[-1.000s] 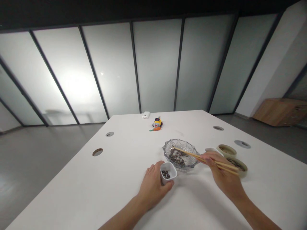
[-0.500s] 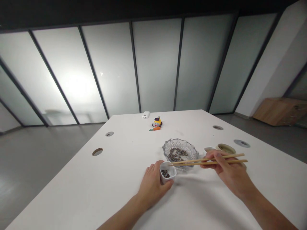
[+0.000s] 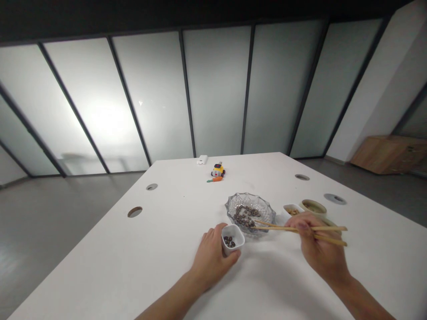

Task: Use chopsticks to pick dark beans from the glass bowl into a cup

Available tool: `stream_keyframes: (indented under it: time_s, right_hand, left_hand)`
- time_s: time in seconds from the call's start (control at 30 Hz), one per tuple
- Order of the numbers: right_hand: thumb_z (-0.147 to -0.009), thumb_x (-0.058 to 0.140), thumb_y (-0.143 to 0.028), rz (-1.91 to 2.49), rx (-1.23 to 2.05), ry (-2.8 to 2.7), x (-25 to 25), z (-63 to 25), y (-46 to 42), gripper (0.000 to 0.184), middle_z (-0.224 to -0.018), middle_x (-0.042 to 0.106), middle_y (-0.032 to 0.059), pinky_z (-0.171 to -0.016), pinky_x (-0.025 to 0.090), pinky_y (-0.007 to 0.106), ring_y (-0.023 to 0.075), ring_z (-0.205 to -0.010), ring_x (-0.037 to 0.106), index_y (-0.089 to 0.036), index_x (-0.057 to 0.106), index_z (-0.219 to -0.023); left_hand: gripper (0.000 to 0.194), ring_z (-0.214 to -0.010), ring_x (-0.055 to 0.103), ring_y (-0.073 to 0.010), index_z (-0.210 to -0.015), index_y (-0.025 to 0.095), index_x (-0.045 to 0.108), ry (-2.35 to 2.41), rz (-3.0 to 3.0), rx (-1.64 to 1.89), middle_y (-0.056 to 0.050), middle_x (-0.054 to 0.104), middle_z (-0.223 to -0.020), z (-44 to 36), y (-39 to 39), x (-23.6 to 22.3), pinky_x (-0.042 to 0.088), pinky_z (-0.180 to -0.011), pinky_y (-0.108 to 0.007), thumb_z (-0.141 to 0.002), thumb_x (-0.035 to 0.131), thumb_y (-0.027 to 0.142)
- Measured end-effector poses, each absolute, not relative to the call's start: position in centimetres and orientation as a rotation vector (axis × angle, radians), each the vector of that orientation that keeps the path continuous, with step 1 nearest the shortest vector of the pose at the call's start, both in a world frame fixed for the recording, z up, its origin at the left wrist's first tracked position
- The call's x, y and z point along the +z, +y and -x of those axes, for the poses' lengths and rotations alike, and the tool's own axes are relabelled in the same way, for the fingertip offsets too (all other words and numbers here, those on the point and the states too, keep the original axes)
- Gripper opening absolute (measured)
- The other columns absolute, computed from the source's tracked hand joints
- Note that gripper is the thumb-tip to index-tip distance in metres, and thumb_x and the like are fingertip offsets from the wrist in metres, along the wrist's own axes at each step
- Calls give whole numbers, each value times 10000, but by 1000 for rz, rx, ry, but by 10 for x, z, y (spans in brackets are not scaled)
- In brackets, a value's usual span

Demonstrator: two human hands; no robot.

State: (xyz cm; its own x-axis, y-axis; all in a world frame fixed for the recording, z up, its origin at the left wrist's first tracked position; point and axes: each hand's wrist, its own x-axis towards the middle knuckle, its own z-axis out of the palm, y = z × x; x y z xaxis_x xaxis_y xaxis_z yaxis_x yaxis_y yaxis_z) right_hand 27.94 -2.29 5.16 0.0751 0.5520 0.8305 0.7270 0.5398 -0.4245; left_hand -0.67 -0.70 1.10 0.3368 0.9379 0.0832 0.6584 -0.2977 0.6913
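Observation:
My left hand is closed around a small white square cup, with several dark beans lying at its bottom. A clear, scalloped glass bowl stands just beyond the cup and holds many more dark beans. In my right hand is a pair of wooden chopsticks. Their tips reach over the near right part of the glass bowl, close to the beans; whether they pinch one I cannot tell.
Right of the bowl are a white dish of light brown pieces and a round olive bowl; another is mostly hidden behind my right hand. Farther back lie a toy carrot, a yellow toy car and a white box-like device.
The chopsticks went from the glass bowl to the white cup, then back right to the bowl. My left hand keeps holding the cup in place.

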Motion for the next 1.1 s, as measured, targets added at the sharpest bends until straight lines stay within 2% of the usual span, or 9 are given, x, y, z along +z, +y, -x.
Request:
stream_keyframes:
  time_s: [0.17, 0.33, 0.43, 0.73, 0.9, 1.0, 1.1]
  right_hand:
    - [-1119, 510, -546, 1187, -201, -1690, 49, -280, -17, 470, -738, 744, 18, -608, 534, 322, 198, -665, 717, -266, 689, -786]
    - [-1110, 560, -469, 1149, -157, -1734, 42, -279, -14, 360, -850, 791, 16, -738, 578, 334, 205, -794, 764, -270, 743, -872]
    - [-1100, 579, -466, 1141, -114, -1727, 40, -278, -15, 338, -867, 797, 15, -762, 585, 337, 206, -811, 768, -274, 760, -888]
    - [-1077, 493, -656, 1319, -3, -1450, 44, -284, -11, 563, -740, 779, 27, -701, 602, 324, 223, -739, 756, -287, 766, -752]
    - [-1002, 566, -750, 1340, 99, -1484, 36, -287, -5, 546, -907, 831, 55, -742, 631, 344, 248, -831, 786, -277, 810, -883]
    - [-998, 610, -723, 1327, 138, -1565, 32, -286, -6, 501, -952, 846, 62, -757, 637, 357, 254, -851, 792, -274, 827, -957]
    - [-1028, 636, -632, 1236, 178, -1688, 33, -281, -10, 420, -933, 840, 61, -793, 643, 362, 247, -857, 794, -268, 820, -927]
  left_hand:
    - [598, -1281, 616, -323, -1429, 237, 558, 1393, -2048, 653, -97, 693, -1370, 7, -7, 10, 429, -1125, -429, -872, 731, 371]
    - [597, -1270, 619, -322, -1426, 246, 563, 1394, -2056, 653, -97, 698, -1369, 5, -7, 12, 432, -1120, -427, -866, 735, 361]
    - [597, -1268, 618, -323, -1427, 242, 564, 1398, -2056, 648, -102, 698, -1372, 6, -7, 13, 432, -1121, -428, -866, 733, 358]
    - [601, -1269, 611, -327, -1435, 236, 559, 1402, -2052, 636, -106, 695, -1370, 7, -7, 11, 425, -1123, -438, -871, 732, 350]
    - [588, -1259, 617, -321, -1425, 245, 561, 1400, -2045, 645, -97, 702, -1360, 6, -8, 13, 432, -1116, -435, -871, 731, 346]
    - [582, -1257, 616, -322, -1419, 246, 566, 1402, -2048, 643, -99, 703, -1365, 4, -8, 15, 433, -1116, -437, -870, 732, 346]
    - [597, -1256, 614, -320, -1433, 245, 559, 1404, -2054, 643, -104, 700, -1378, 4, -8, 16, 435, -1114, -437, -873, 737, 349]
